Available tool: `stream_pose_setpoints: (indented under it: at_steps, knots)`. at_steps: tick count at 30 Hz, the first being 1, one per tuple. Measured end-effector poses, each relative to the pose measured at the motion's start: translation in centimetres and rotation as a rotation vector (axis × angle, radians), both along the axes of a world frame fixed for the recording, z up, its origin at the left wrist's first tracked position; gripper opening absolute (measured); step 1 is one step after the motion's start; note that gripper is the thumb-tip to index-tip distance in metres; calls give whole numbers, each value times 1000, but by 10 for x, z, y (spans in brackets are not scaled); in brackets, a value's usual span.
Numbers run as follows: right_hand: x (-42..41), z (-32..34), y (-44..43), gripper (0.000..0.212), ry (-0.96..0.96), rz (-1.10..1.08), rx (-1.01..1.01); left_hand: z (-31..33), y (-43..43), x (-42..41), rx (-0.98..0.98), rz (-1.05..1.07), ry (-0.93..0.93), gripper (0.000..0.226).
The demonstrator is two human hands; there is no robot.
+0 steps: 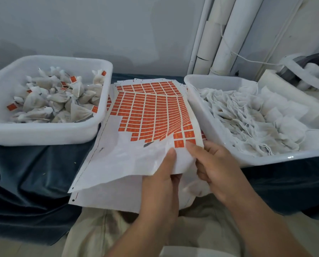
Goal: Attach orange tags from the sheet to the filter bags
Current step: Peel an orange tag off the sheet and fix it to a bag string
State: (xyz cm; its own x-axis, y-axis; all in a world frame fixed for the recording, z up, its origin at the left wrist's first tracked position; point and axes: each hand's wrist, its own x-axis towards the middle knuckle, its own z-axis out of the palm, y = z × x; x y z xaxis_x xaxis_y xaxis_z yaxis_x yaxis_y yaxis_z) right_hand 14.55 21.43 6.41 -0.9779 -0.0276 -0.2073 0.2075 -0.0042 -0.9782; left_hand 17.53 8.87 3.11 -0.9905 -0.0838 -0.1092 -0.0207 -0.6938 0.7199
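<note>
Sheet (136, 154), seemingly, between hands (161, 175) (217, 169)

white tubs (43, 132) flanking sheet (129, 154), both sides

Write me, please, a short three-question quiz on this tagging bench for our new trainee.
1. True or false: the tagged bags lie in the right tub.
2. Where does the sheet lie? A. In the left tub. B. Between the two tubs. C. On the floor.
3. Fill in: the left hand and the right hand both hold the sheet at its ___ end.
Key: 1. False: the tagged bags lie in the left tub; the right tub holds untagged bags. 2. B. 3. Near.
</note>
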Motion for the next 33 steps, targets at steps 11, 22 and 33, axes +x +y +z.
stream_pose_setpoints:
  at_steps: [11, 22, 33]
  knots:
    - [5, -9, -4, 40, 674, -36, 835, -10, -3, -2, -494, 176, 69, 59]
    - [0, -6, 2, 26, 638, 38, 1022, -13, -3, -3, -600, 207, 141, 55]
    - [3, 20, 22, 32, 562, -99, 699, -4, -11, -15, -67, 31, -308, 36]
